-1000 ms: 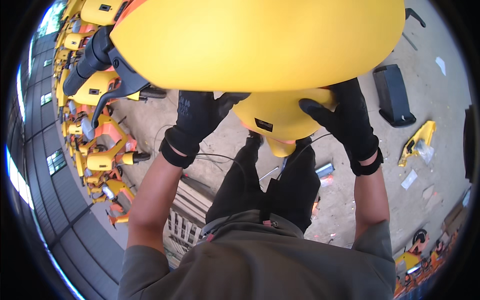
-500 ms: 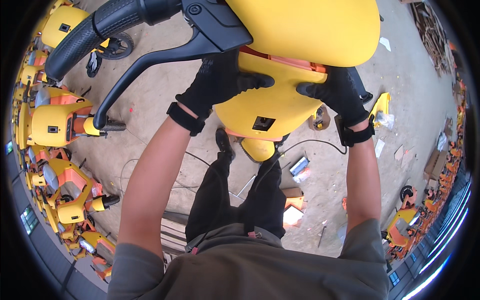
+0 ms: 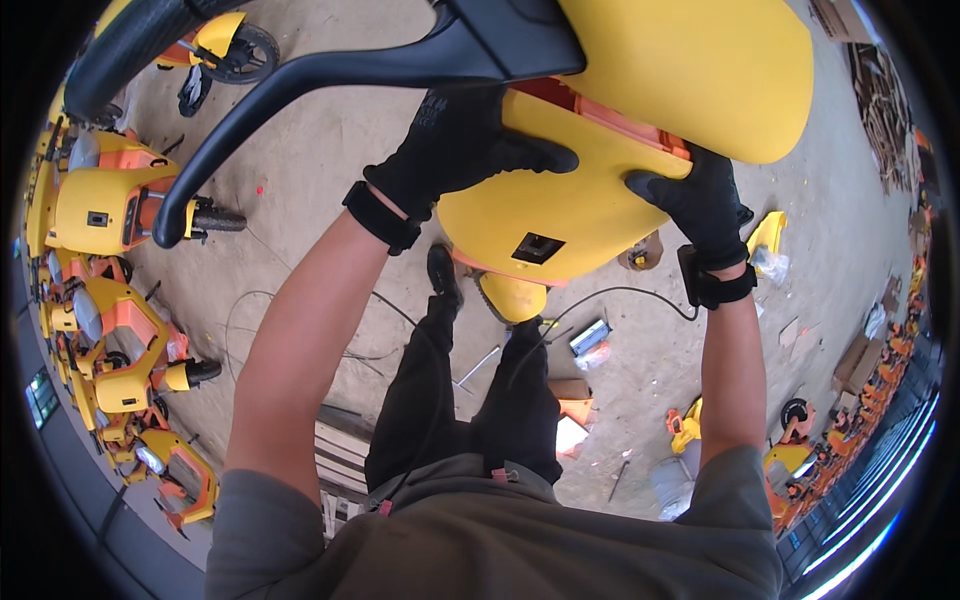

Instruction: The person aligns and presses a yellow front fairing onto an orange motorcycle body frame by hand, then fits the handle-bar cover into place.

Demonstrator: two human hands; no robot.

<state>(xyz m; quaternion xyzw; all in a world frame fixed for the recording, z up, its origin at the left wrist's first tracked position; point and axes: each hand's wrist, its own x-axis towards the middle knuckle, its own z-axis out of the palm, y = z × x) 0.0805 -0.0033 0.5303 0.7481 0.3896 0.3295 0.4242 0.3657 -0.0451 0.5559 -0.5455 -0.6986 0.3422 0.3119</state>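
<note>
In front of me is a yellow scooter front panel (image 3: pixel 560 200) with a small black rectangular insert. My left hand (image 3: pixel 455 145), in a black glove, grips its left upper edge, thumb lying across the face. On the opposite edge, my gloved right hand (image 3: pixel 700 205) has its thumb on the front; the other fingers are mostly hidden behind. A large yellow cover (image 3: pixel 700 70) sits above, with an orange strip (image 3: pixel 625 125) showing in the gap. The black brake lever (image 3: pixel 290 90) and the handlebar grip (image 3: pixel 140 50) extend left above my left hand.
Below the panel a yellow front fender (image 3: pixel 512 297) shows between my feet. Rows of yellow scooters (image 3: pixel 110 210) line the left side. Cables, a small box (image 3: pixel 590 337), a yellow part (image 3: pixel 767 235) and scraps lie on the concrete floor. A slatted wooden pallet (image 3: pixel 340 455) is beside my leg.
Both hands and the panel have shifted right in view, and the assembly looks more tilted. The upper cover sits lower and farther right; the brake lever looks larger. Both hands keep their hold.
</note>
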